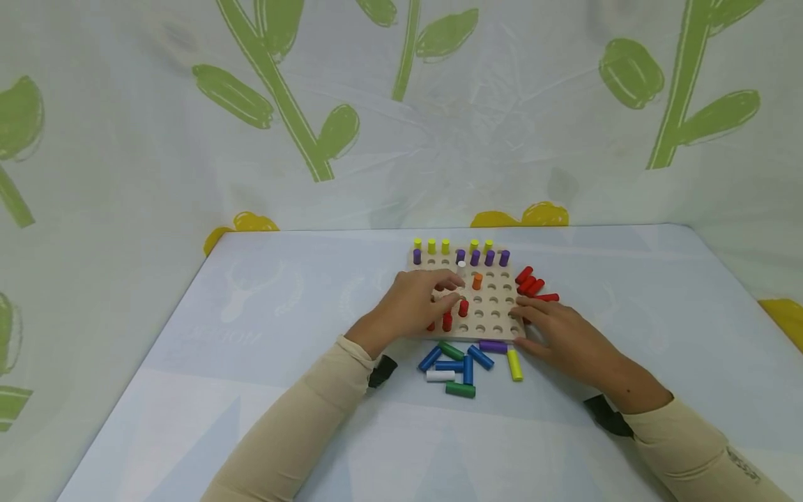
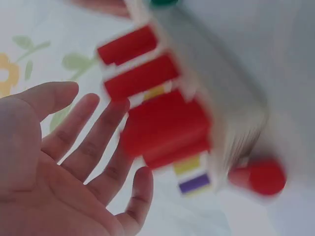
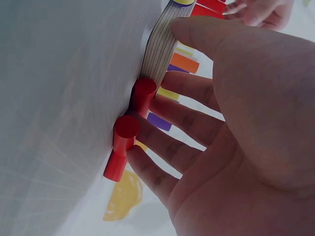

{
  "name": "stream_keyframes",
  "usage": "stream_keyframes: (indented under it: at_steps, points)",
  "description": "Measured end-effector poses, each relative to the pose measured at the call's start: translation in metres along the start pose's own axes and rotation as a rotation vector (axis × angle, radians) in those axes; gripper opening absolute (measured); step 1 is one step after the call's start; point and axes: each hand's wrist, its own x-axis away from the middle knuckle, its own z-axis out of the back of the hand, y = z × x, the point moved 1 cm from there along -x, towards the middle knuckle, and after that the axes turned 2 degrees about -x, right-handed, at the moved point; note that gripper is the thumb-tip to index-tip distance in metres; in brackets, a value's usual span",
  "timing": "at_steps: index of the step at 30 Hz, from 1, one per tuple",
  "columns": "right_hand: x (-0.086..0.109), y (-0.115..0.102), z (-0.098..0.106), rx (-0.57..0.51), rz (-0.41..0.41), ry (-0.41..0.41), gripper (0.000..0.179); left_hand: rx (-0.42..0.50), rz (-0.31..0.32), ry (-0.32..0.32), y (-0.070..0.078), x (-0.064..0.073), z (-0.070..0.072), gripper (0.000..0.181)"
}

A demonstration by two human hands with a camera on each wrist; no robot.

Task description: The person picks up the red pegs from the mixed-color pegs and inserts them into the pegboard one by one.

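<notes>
The square, pale wooden pegboard [image 1: 486,307], its side finely layered, lies toward the far part of the bench [image 1: 188,335], drilled with rows of round holes. Smooth cylindrical yellow pegs [image 1: 431,246] and purple pegs [image 1: 475,258] stand upright along its far side, an orange peg [image 1: 477,282] nearer the middle, red pegs [image 1: 463,308] toward the near left. Blue pegs [image 1: 468,370] and green pegs [image 1: 461,390] lie loose in front. The left hand [image 1: 414,300] hides part of the board; the left wrist view blurs the red pegs. That hand's fingers are spread, slightly bent, holding nothing visible. The right hand's [image 1: 564,338] fingers are parted and fairly straight, thumb against the board's side, fingertips by loose red pegs [image 1: 527,284]; whether they touch those is hard to tell
</notes>
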Motion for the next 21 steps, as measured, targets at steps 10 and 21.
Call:
stream_keyframes:
  at_steps: [10, 21]
  points:
    - [0.0, 0.001, 0.0, 0.003, -0.005, -0.005, 0.059, 0.051, 0.046, -0.019, -0.027, 0.001, 0.039, 0.031]
    - [-0.001, 0.001, 0.0, -0.005, -0.015, -0.02, 0.059, 0.07, 0.096, -0.199, -0.052, 0.004, 0.047, 0.033]
